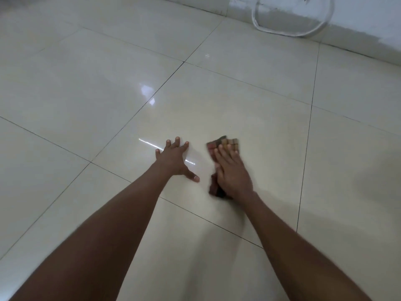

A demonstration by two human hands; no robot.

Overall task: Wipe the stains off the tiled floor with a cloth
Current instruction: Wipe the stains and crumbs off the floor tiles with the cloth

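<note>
- Glossy cream tiled floor (238,88) with thin dark grout lines fills the view; reflections show a smooth finish, so a flat-pressed wipe probably suits it. No distinct stain can be made out near the hands; perhaps one small speck just beyond the cloth, too small to confirm.
- Grey-smudged white wall (368,16) runs along the far right edge; a loop of pale hose or cable (256,22) hangs against it, well apart from the work area.
- Left hand (174,157) lies palm-down on the bare tile, fingers straight and spread, thumb out to the right, holding nothing. Judged purpose: a brace carrying body weight while the other arm works.
- Right hand (233,170) lies flat on top of the cloth, fingers straight and close together, pressing rather than gripping. Judged purpose: an even push over a wide patch. Blurred outline suggests a stroke in progress.
- Brown and tan checked cloth (225,142), folded or bunched, sits on the same tile just right of the left hand; its far edge shows beyond the fingertips, its darker near end beside the wrist.
</note>
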